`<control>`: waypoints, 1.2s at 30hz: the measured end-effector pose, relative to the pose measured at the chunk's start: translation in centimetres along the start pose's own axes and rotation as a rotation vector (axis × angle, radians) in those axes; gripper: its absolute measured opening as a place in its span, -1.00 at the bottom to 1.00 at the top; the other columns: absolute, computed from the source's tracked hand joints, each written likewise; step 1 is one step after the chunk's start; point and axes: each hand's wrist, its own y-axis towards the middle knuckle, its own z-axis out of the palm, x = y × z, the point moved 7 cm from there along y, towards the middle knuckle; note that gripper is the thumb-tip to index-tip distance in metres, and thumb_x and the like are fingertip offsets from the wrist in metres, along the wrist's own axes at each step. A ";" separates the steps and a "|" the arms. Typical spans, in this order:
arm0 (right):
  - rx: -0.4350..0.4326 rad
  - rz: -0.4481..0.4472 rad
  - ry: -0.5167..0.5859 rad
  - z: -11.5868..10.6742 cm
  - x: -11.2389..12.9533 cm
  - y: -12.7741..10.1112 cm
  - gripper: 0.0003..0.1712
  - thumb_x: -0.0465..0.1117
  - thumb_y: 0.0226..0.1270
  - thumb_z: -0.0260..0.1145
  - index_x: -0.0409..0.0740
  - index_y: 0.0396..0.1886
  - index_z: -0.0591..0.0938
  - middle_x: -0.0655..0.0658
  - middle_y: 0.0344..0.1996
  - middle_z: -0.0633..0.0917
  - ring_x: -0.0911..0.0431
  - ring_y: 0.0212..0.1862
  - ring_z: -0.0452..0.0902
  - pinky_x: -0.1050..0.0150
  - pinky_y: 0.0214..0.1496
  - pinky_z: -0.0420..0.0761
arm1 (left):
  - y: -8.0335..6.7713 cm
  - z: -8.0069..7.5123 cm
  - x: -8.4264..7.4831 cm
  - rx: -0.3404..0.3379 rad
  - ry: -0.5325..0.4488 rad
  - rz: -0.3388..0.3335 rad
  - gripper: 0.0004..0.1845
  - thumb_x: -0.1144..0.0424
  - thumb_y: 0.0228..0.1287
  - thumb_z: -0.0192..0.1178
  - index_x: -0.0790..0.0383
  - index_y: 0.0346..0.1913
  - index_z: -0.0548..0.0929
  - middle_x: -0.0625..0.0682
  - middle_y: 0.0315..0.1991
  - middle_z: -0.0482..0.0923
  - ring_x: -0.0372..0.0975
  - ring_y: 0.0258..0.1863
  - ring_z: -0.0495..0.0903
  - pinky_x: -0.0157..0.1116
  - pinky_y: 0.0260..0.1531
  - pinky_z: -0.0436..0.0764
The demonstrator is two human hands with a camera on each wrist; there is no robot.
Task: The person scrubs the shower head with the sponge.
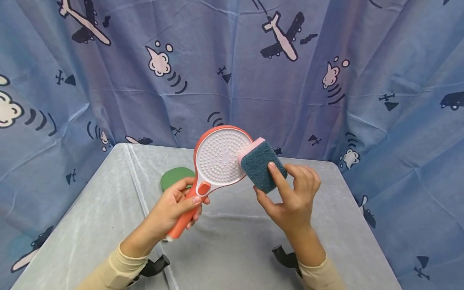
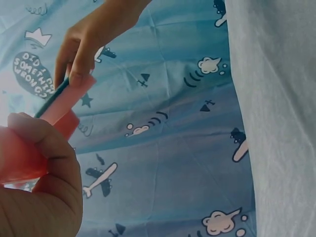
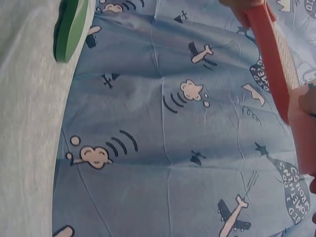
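hands work above a grey-covered table (image 1: pixel 90 225), both raised off its surface. left hand (image 1: pixel 174 207) has its fingers and thumb curled round the orange handle of a shower head (image 1: pixel 221 159), holding it tilted, white nozzle face toward the head camera. right hand (image 1: pixel 293 197) pinches a scouring sponge (image 1: pixel 262 167), thumb underneath and index finger laid on the dark green abrasive face; the pink foam layer shows along its upper left edge. sponge touches the right rim of the shower head's face. left wrist view shows the pink edge of the sponge against the orange rim, fingertips (image 2: pixel 79 74) on it. green round disc (image 1: pixel 175 177) lies flat on the table behind the left hand, near the back edge. blue curtain (image 1: pixel 232 68) printed with planes and clouds hangs behind and on both sides.
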 end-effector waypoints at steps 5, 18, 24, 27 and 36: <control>0.121 -0.167 0.118 0.8 1.2 -0.3 -0.50 0.08 0.27 0.42 -0.17 0.04 0.75 -0.34 -0.22 0.63 -0.23 -0.15 0.46 -0.27 0.02 0.33 | 0.1 -0.2 0.4 -0.036 -0.030 -0.026 -0.71 0.37 0.57 0.03 0.23 0.26 0.37 0.03 -0.17 0.69 -0.31 -0.53 0.57 -0.43 -0.65 0.59; -0.005 0.077 0.076 -0.5 -1.4 0.1 -0.43 0.12 0.24 0.46 -0.22 0.05 0.75 -0.39 -0.17 0.63 -0.28 -0.14 0.47 -0.17 0.05 0.28 | 0.3 0.9 0.9 0.054 -0.121 -0.005 -0.69 0.29 0.67 -0.14 0.22 0.34 0.33 0.08 0.00 0.63 -0.29 -0.36 0.62 -0.44 -0.49 0.64; 0.073 0.127 0.289 1.3 -0.2 -1.0 -0.32 0.15 0.28 0.46 -0.36 0.10 0.68 -0.41 -0.13 0.64 -0.24 -0.13 0.46 0.03 0.02 0.33 | 0.3 0.7 1.3 0.038 -0.124 0.001 -0.64 0.23 0.70 -0.23 0.23 0.39 0.31 0.05 0.10 0.56 -0.23 -0.18 0.61 -0.37 -0.32 0.67; 0.084 0.046 0.315 2.0 1.0 -1.3 -0.36 0.13 0.28 0.47 -0.33 0.07 0.69 -0.39 -0.14 0.64 -0.23 -0.12 0.49 -0.04 0.00 0.36 | 0.3 0.3 1.4 -0.008 -0.119 -0.004 -0.67 0.24 0.69 -0.17 0.19 0.36 0.34 0.05 0.02 0.53 -0.22 -0.14 0.58 -0.32 -0.23 0.68; 0.213 -0.090 0.273 3.4 3.2 -2.4 -0.41 0.14 0.29 0.44 -0.16 0.15 0.69 -0.30 -0.09 0.65 -0.15 -0.08 0.50 -0.16 0.04 0.37 | 0.2 -0.1 0.6 -0.141 0.022 0.095 -0.35 0.52 0.42 0.18 0.13 0.44 0.17 0.14 0.15 0.48 -0.10 0.00 0.67 0.00 -0.04 0.75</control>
